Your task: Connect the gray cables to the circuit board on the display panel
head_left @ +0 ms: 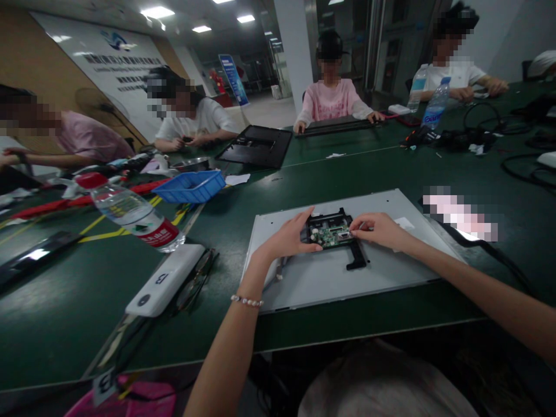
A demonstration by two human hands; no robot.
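A green circuit board point(333, 233) sits in a black plastic bracket point(357, 255), on top of a flat grey-white panel point(304, 285). My left hand point(292, 234) grips the board's left side, thumb along the near edge and a finger reaching over the far edge. At the board's right end, my right hand point(379, 230) is closed in a pinch close to a metal connector. Whatever lies between those fingertips is too small to make out. A short cable point(279, 269) hangs out beneath my left wrist on the panel.
Left of the panel are a white power bank point(165, 281), glasses point(197, 278), a water bottle point(134, 211) and a blue tray point(191, 186). A black cable point(499, 255) runs on the right. Several people sit around the green table point(226, 243); one holds a black panel point(336, 126).
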